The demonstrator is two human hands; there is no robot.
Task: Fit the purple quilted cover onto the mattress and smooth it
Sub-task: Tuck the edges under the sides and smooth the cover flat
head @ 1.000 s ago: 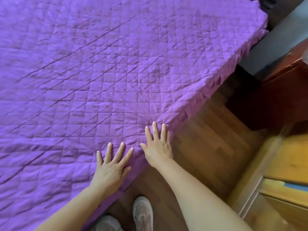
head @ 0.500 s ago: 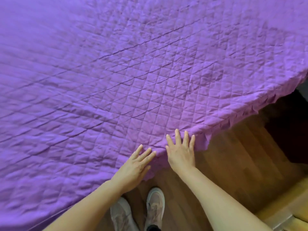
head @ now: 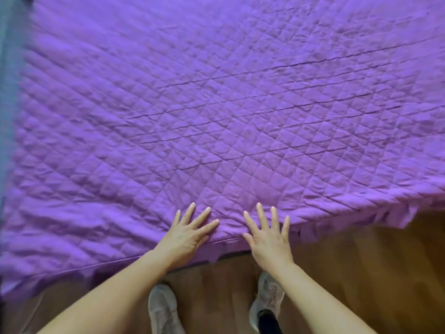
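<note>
Left grip [head: 186,237] lies flat, palm down, fingers straight and fanned apart, pressing on the purple quilted cover [head: 216,104] at the near edge of the bed and clamped on nothing. Right grip [head: 269,239] is the same: open palm, fingers spread, fingertips on the top surface, heel of the hand over the edge. The two grips are just beside each other and not touching, with a strip of slightly puckered cloth between them. The cover is spread across the whole top of the mattress, which is hidden under it. The fabric is matte and padded, stitched in a diamond and square grid, with several long thin creases running diagonally across the middle and softer rumples at the near left. A thin piped seam [head: 96,265] runs along the near edge. Below it a pleated skirt [head: 397,213] hangs down, its folds clearest at the right. A blurred grey strip [head: 7,68] runs along the far left side. Under the edge is a glossy brown wood plank floor [head: 361,273]. Two worn pale grey sneakers stand on it, toes towards the bed: left shoe [head: 161,307] and right shoe [head: 267,295]. Bare forearms reach up from the bottom.
</note>
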